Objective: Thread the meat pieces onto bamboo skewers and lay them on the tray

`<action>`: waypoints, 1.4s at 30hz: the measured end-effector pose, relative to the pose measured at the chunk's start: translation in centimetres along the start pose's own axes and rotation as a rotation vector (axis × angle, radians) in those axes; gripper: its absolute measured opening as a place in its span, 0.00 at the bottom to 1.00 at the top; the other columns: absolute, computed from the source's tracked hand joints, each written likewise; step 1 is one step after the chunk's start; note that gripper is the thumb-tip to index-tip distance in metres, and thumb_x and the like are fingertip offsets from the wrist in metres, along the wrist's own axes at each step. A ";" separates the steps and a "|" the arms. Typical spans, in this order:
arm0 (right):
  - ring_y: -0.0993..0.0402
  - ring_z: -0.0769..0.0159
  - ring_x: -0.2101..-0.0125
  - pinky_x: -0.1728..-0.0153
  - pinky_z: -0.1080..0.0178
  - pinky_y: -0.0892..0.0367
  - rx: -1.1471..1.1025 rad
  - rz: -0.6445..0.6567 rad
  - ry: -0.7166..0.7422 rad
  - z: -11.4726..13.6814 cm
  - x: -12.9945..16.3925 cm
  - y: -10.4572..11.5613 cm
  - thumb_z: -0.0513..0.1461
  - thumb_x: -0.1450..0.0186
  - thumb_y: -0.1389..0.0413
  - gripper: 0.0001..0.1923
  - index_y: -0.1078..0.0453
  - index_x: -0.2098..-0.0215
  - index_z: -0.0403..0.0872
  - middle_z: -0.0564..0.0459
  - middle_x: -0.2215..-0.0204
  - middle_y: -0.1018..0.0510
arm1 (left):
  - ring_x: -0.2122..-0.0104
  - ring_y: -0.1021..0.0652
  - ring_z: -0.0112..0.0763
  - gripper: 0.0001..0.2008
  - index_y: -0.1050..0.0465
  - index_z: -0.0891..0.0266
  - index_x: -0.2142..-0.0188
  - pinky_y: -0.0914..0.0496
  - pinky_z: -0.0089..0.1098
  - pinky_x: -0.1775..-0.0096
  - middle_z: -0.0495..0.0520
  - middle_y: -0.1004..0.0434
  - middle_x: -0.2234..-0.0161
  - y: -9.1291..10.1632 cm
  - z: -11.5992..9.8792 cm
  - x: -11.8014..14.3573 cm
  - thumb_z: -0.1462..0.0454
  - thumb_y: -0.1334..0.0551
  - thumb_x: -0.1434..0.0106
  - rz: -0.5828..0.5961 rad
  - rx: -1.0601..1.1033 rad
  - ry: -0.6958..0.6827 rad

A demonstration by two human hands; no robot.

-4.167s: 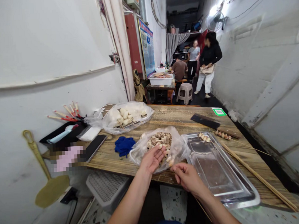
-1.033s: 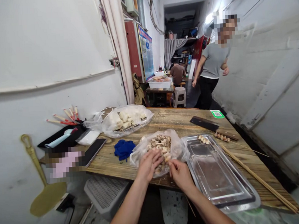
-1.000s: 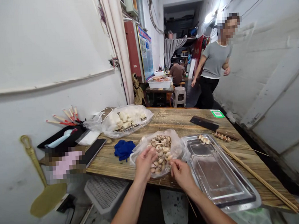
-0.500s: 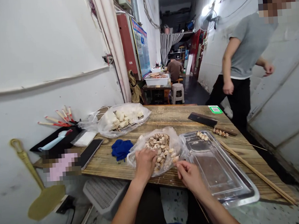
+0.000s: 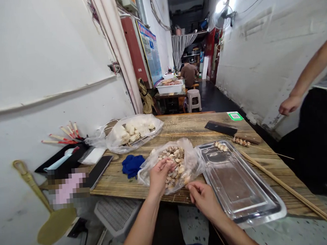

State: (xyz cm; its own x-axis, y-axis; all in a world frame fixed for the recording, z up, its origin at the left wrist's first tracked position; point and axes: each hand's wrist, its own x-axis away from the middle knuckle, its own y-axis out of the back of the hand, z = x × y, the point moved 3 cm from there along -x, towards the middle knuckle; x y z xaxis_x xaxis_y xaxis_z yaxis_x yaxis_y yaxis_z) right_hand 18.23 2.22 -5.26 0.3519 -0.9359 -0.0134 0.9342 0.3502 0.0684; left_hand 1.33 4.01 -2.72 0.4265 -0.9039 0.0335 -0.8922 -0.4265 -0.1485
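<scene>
A clear plastic bag (image 5: 195, 161) full of small pale and brown food pieces (image 5: 174, 158) lies open at the near edge of the wooden table (image 5: 186, 130). My left hand (image 5: 159, 175) rests in the pile with its fingers curled over pieces; whether it holds one is hidden. My right hand (image 5: 203, 198) is closed on a thin bamboo skewer (image 5: 220, 238) at the bag's near right side. The skewer's tip, with a few pieces (image 5: 187, 180) on it, points into the bag and its tail runs down past my wrist.
A long metal tray (image 5: 239, 186) lies right of the bag, with a filled skewer (image 5: 220, 146) at its far end. Loose bamboo sticks (image 5: 280, 183), a cleaver (image 5: 222, 128), a blue cloth (image 5: 131, 165), a second food bag (image 5: 133, 130) and a phone (image 5: 98, 171) surround them. A person (image 5: 314, 135) stands close at the right.
The person in the grey shirt has walked from the corridor to right beside the table. My left hand stays in the pile; my right hand has come back toward the bag with the skewer.
</scene>
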 end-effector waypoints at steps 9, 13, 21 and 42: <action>0.29 0.64 0.71 0.68 0.64 0.36 0.176 -0.158 0.223 2.6 -3.4 0.1 0.40 0.44 0.47 0.10 0.27 0.68 0.44 0.49 0.71 0.23 | 0.65 0.24 0.36 0.15 0.26 0.62 0.63 0.31 0.34 0.60 0.55 0.22 0.65 -1.2 -0.1 1.6 0.62 0.36 0.53 0.111 -0.377 -0.168; 0.28 0.63 0.69 0.66 0.64 0.36 0.199 -0.108 0.244 2.8 -4.8 -0.4 0.38 0.45 0.47 0.09 0.26 0.69 0.46 0.50 0.71 0.23 | 0.65 0.24 0.33 0.11 0.25 0.59 0.63 0.31 0.33 0.60 0.52 0.22 0.65 -1.2 -1.3 2.0 0.63 0.41 0.47 0.226 -0.566 -0.312; 0.30 0.64 0.69 0.67 0.65 0.35 0.212 -0.126 0.269 2.7 -5.0 -1.6 0.38 0.46 0.45 0.08 0.26 0.70 0.45 0.50 0.71 0.24 | 0.63 0.24 0.34 0.12 0.26 0.62 0.62 0.32 0.35 0.58 0.56 0.23 0.63 0.1 -1.3 2.1 0.63 0.45 0.43 0.168 -0.690 -0.430; 0.57 0.83 0.94 0.95 0.77 0.62 -0.698 0.133 -0.260 2.8 -6.0 -3.0 0.42 0.52 0.38 0.14 0.39 0.76 0.46 0.68 0.92 0.43 | 0.58 0.27 0.34 0.16 0.32 0.61 0.55 0.33 0.34 0.56 0.56 0.28 0.56 0.7 -3.3 2.6 0.62 0.45 0.43 -0.048 -0.827 -0.640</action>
State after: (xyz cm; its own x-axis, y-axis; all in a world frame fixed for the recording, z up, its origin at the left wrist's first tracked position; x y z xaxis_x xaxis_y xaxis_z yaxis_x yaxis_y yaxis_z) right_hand 13.10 6.70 -2.60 0.5200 -0.8323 0.1921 0.7358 0.3222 -0.5957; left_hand 1.34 1.30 0.55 0.2472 -0.8019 -0.5440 -0.5925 -0.5693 0.5699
